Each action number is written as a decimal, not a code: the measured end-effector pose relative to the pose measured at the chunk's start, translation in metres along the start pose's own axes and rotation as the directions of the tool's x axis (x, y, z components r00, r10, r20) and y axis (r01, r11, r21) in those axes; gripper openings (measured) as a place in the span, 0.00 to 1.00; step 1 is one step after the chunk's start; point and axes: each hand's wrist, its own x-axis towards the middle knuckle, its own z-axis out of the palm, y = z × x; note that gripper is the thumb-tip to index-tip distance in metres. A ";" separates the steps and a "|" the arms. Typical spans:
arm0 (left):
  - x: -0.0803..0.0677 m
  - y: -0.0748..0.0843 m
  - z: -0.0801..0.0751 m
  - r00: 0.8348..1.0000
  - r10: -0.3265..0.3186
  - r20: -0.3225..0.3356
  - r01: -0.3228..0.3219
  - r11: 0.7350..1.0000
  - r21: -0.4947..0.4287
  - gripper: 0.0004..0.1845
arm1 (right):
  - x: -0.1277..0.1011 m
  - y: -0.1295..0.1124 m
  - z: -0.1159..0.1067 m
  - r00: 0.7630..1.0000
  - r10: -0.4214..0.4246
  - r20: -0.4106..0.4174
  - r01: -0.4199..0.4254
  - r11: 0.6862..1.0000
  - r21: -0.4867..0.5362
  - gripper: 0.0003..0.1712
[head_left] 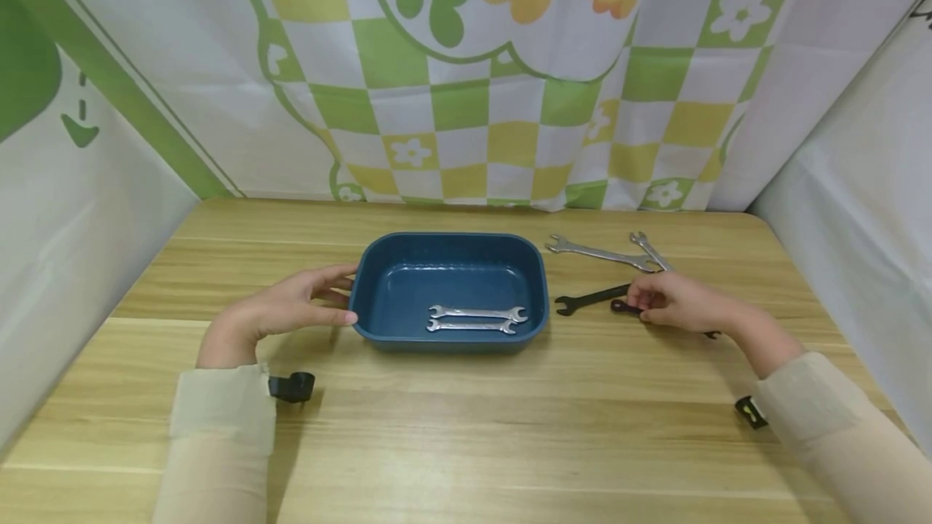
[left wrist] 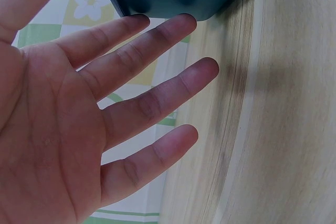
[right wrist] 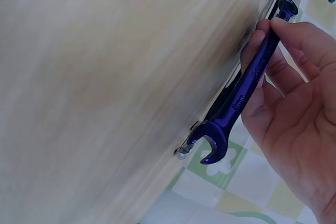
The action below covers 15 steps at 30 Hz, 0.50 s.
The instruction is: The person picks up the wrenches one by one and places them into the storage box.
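Note:
My right hand [head_left: 677, 303] pinches a dark combination wrench [right wrist: 244, 87] between thumb and fingertips near its ring end. The open jaw hangs towards the wrist in the right wrist view. A black open-ended wrench [head_left: 593, 297] lies just beyond that hand, partly hidden by it. Behind it are a long silver wrench [head_left: 600, 254] and another silver wrench [head_left: 650, 251], their ends close together. My left hand [head_left: 294, 306] touches the left side of a blue bin [head_left: 408, 285], its fingers [left wrist: 163, 95] fairly straight and spread. Inside the bin, two silver wrenches [head_left: 476, 313] lie side by side.
The bin stands mid-table on a wooden tabletop [head_left: 437, 443]. A checked fabric curtain [head_left: 466, 103] hangs along the back edge, with white fabric [head_left: 866, 209] at the sides. Black wrist mounts [head_left: 293, 387] stick out from both sleeves.

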 end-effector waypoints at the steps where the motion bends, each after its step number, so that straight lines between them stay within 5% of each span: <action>1: 0.000 0.000 0.000 1.000 0.001 0.001 -0.001 1.000 0.001 0.45 | 0.000 0.000 0.000 1.000 0.000 -0.002 0.000 1.000 -0.002 0.08; 15: 0.001 -0.001 0.000 1.000 0.016 0.003 -0.016 1.000 -0.011 0.44 | 0.001 -0.006 -0.006 0.996 -0.071 -0.059 0.068 0.997 -0.046 0.08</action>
